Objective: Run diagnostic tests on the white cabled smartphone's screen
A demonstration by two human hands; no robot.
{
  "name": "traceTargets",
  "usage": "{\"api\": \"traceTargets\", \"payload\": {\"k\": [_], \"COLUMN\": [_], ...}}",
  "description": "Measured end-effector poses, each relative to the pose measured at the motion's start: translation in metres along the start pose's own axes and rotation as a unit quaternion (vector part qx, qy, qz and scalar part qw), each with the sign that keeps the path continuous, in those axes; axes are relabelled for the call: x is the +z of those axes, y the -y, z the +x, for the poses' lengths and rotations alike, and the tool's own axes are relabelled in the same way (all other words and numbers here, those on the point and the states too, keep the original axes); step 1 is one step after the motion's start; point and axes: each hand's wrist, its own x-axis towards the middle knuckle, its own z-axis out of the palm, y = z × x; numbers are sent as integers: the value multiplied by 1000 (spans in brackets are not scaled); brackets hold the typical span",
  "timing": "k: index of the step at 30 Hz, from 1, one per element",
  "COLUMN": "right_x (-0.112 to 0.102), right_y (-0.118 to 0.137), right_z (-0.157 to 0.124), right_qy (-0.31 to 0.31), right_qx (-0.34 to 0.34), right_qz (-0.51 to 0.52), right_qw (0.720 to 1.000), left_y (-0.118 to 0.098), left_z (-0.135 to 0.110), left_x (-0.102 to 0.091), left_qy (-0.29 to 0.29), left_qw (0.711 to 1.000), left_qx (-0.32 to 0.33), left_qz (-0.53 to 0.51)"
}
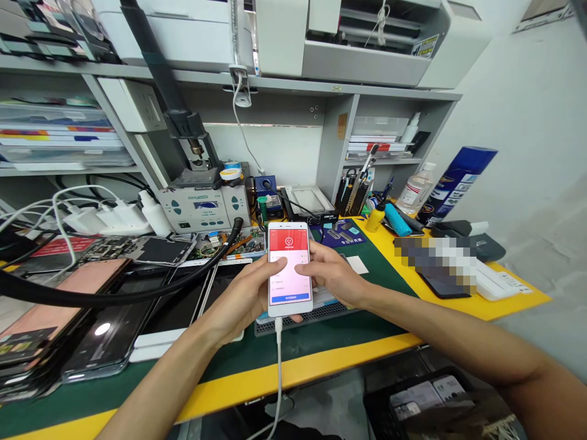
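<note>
A white smartphone (290,287) is held upright above the bench in both hands. Its lit screen has a red top with a face icon, a pale list below and a blue bar at the bottom. My left hand (257,281) grips the left edge, thumb over the screen. On the other side my right hand (334,276) is closed around the right edge, its thumb also over the screen. From the phone's lower end a white charging cable (279,360) hangs down past the bench edge. The fingers behind the phone are mostly hidden.
Several phones (110,318) and a thick black hose (137,297) lie to the left. A rework station (202,211) stands behind, below a grey shelf (284,85). At right are a blue spray can (454,186), a clear bottle (416,188) and a yellow bottle (375,219).
</note>
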Motion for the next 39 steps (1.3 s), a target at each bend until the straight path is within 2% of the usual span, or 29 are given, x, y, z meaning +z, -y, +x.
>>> {"api": "traceTargets", "payload": {"k": [26, 39], "right_x": [1, 3], "right_y": [-1, -1], "right_z": [0, -1], "right_qy": [0, -15], "right_qx": [3, 3], "right_qz": [32, 31], "right_qw": [999, 999], "left_y": [0, -1], "left_z": [1, 2], "left_x": [-2, -12], "left_qy": [21, 142], "left_qw": [1000, 986], "left_qx": [0, 5], "left_qz": [-6, -81]}}
